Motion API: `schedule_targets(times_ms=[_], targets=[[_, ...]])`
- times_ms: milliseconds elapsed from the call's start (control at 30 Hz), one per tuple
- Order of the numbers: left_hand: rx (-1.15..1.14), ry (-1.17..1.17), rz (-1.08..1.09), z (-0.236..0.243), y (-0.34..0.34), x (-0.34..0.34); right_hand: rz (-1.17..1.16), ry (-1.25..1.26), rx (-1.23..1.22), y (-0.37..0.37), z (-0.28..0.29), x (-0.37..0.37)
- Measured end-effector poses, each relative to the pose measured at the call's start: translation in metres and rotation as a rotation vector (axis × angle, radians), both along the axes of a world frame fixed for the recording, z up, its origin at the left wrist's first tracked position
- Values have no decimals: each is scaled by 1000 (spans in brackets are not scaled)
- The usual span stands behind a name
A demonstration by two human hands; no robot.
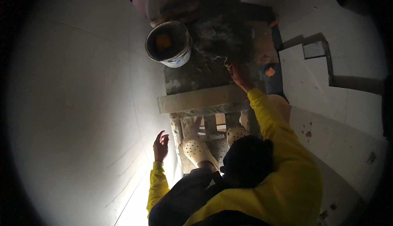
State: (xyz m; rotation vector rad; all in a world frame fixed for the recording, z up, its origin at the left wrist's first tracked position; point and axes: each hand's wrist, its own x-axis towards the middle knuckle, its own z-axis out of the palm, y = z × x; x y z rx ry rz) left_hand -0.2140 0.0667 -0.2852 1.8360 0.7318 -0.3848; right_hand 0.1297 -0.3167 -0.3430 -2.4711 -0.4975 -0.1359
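Observation:
My right hand (238, 75) reaches over a dark, mortar-smeared surface (192, 74), fingers closed round a small object that I cannot make out in the dimness. My left hand (160, 146) is raised beside the pale wall at lower left, fingers apart and loosely bent, holding nothing. A white bucket (177, 60) with dark contents and an orange-yellow thing (163, 41) inside stands on the surface, left of my right hand. A pale board (192, 103) runs across the near edge of the dark surface.
My feet in cream perforated clogs (196, 150) are on a rough slatted structure (211, 125). A white wall (82, 103) rises at left. At right are stepped pale panels (335, 111), an orange block (269, 72) and a brown board (266, 41). Blurred shapes lie in shadow beyond the bucket.

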Motion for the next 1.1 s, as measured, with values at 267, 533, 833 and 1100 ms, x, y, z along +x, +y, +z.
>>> schedule_targets(times_ms=[267,533,833,1100], targets=[[7,13,-29,-39,12,2,74,-11,-389,-13,-40,19],[58,-50,-36,-61,39,49,319,-149,-130,-44,29,44],[91,22,-30,-80,55,12,389,65,-464,-28,51,140],[61,11,72,-110,66,8,137,722,104,8,6,91]])
